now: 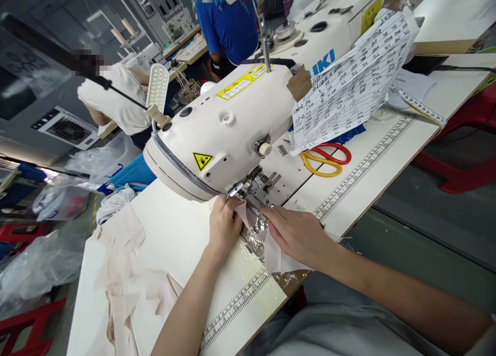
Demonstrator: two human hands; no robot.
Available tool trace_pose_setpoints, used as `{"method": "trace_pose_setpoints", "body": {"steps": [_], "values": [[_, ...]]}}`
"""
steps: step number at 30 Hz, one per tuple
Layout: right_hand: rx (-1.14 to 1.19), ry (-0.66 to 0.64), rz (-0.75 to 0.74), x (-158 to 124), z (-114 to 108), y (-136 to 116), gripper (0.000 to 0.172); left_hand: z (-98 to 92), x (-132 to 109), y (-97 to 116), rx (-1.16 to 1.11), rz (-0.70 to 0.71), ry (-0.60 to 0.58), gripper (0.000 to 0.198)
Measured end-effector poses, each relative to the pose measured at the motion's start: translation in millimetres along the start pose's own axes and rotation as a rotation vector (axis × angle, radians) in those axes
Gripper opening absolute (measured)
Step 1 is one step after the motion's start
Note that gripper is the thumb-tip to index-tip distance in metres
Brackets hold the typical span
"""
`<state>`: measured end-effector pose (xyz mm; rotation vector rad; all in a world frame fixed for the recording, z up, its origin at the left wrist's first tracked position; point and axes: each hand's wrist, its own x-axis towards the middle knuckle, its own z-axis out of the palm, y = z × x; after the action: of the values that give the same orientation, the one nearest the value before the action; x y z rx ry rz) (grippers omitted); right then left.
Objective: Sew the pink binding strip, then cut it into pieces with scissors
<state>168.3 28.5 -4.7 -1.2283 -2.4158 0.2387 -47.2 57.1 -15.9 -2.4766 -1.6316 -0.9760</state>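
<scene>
A white sewing machine [232, 128] stands on the white table [174, 232], its needle and presser foot [251, 193] just above my hands. A small white fabric piece [271, 252] lies under the foot. My left hand [225, 224] pinches the fabric's far edge right beside the foot, fingers closed on it. Flat on the same fabric lies my right hand [296, 232], fingers stretched toward the needle and pressing it down.
Pale pink fabric pieces [124, 273] lie at the table's left. Red and yellow scissors [327, 157] rest behind the machine under a taped paper sheet [349, 82]. A lamp [157, 87] sticks out at the left. Other people sit at benches behind. Plastic bags [39, 268] crowd the floor.
</scene>
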Motion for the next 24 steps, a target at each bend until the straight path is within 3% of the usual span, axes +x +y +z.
{"method": "trace_pose_setpoints", "body": {"steps": [7,12,15,17,20,24], "values": [[0.026,0.030,0.033,-12.2,-4.1,-1.4,0.031,-8.7,3.7,4.2,0.007,0.121,-0.125,0.014],[0.487,-0.066,0.104,-66.6,-32.6,4.6,0.023,-30.5,10.4,13.0,-0.032,0.147,-0.333,0.016],[0.608,-0.106,0.089,-109.9,-45.0,9.8,0.024,-37.7,11.1,21.8,0.014,0.123,-0.418,0.022],[0.615,-0.115,0.098,-135.7,-45.6,16.1,0.024,-35.1,7.7,28.8,0.063,0.105,-0.405,0.027],[0.555,-0.027,0.131,-162.0,-39.6,29.5,0.024,-22.9,-2.5,40.8,0.153,0.062,-0.338,0.034],[0.518,0.008,0.166,-170.2,-35.4,41.9,0.025,-8.0,-16.7,56.1,0.255,-0.012,-0.235,0.041]]}}
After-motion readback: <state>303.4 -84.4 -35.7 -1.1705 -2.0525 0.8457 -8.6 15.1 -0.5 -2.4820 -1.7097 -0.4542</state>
